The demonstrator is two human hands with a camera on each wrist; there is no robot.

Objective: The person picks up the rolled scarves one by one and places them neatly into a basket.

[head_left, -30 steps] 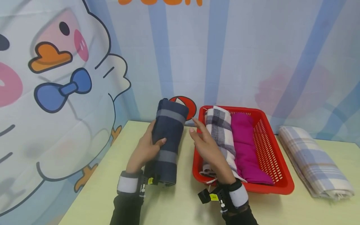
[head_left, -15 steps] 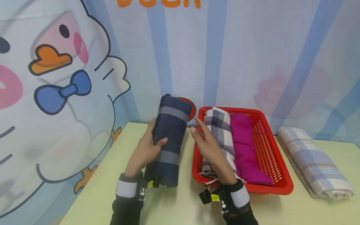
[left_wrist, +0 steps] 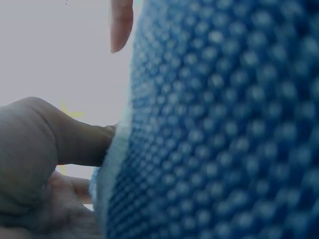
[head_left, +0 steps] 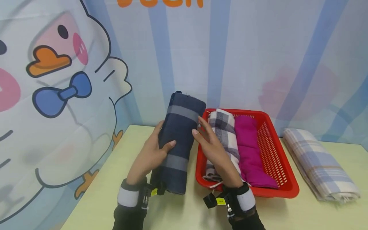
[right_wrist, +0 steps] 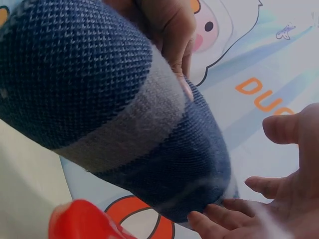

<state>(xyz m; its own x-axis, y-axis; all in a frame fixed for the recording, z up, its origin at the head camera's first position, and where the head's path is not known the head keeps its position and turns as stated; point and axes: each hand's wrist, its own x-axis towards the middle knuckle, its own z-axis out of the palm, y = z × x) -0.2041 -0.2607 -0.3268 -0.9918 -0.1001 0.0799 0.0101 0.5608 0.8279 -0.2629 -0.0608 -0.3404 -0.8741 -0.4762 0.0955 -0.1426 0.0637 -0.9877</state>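
Left hand grips the navy roll, tilted above the counter near its back edge; right hand, fingers loosely extended, at the roll's flank: support both sides evenly, squeeze gently!

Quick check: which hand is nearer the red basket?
Right. The right hand overlaps the left side of the red basket in the head view; the left hand is farther left, holding the navy roll.

Navy cloth roll with pale grey bands, held slantwise above the desk, far end toward its back edge.
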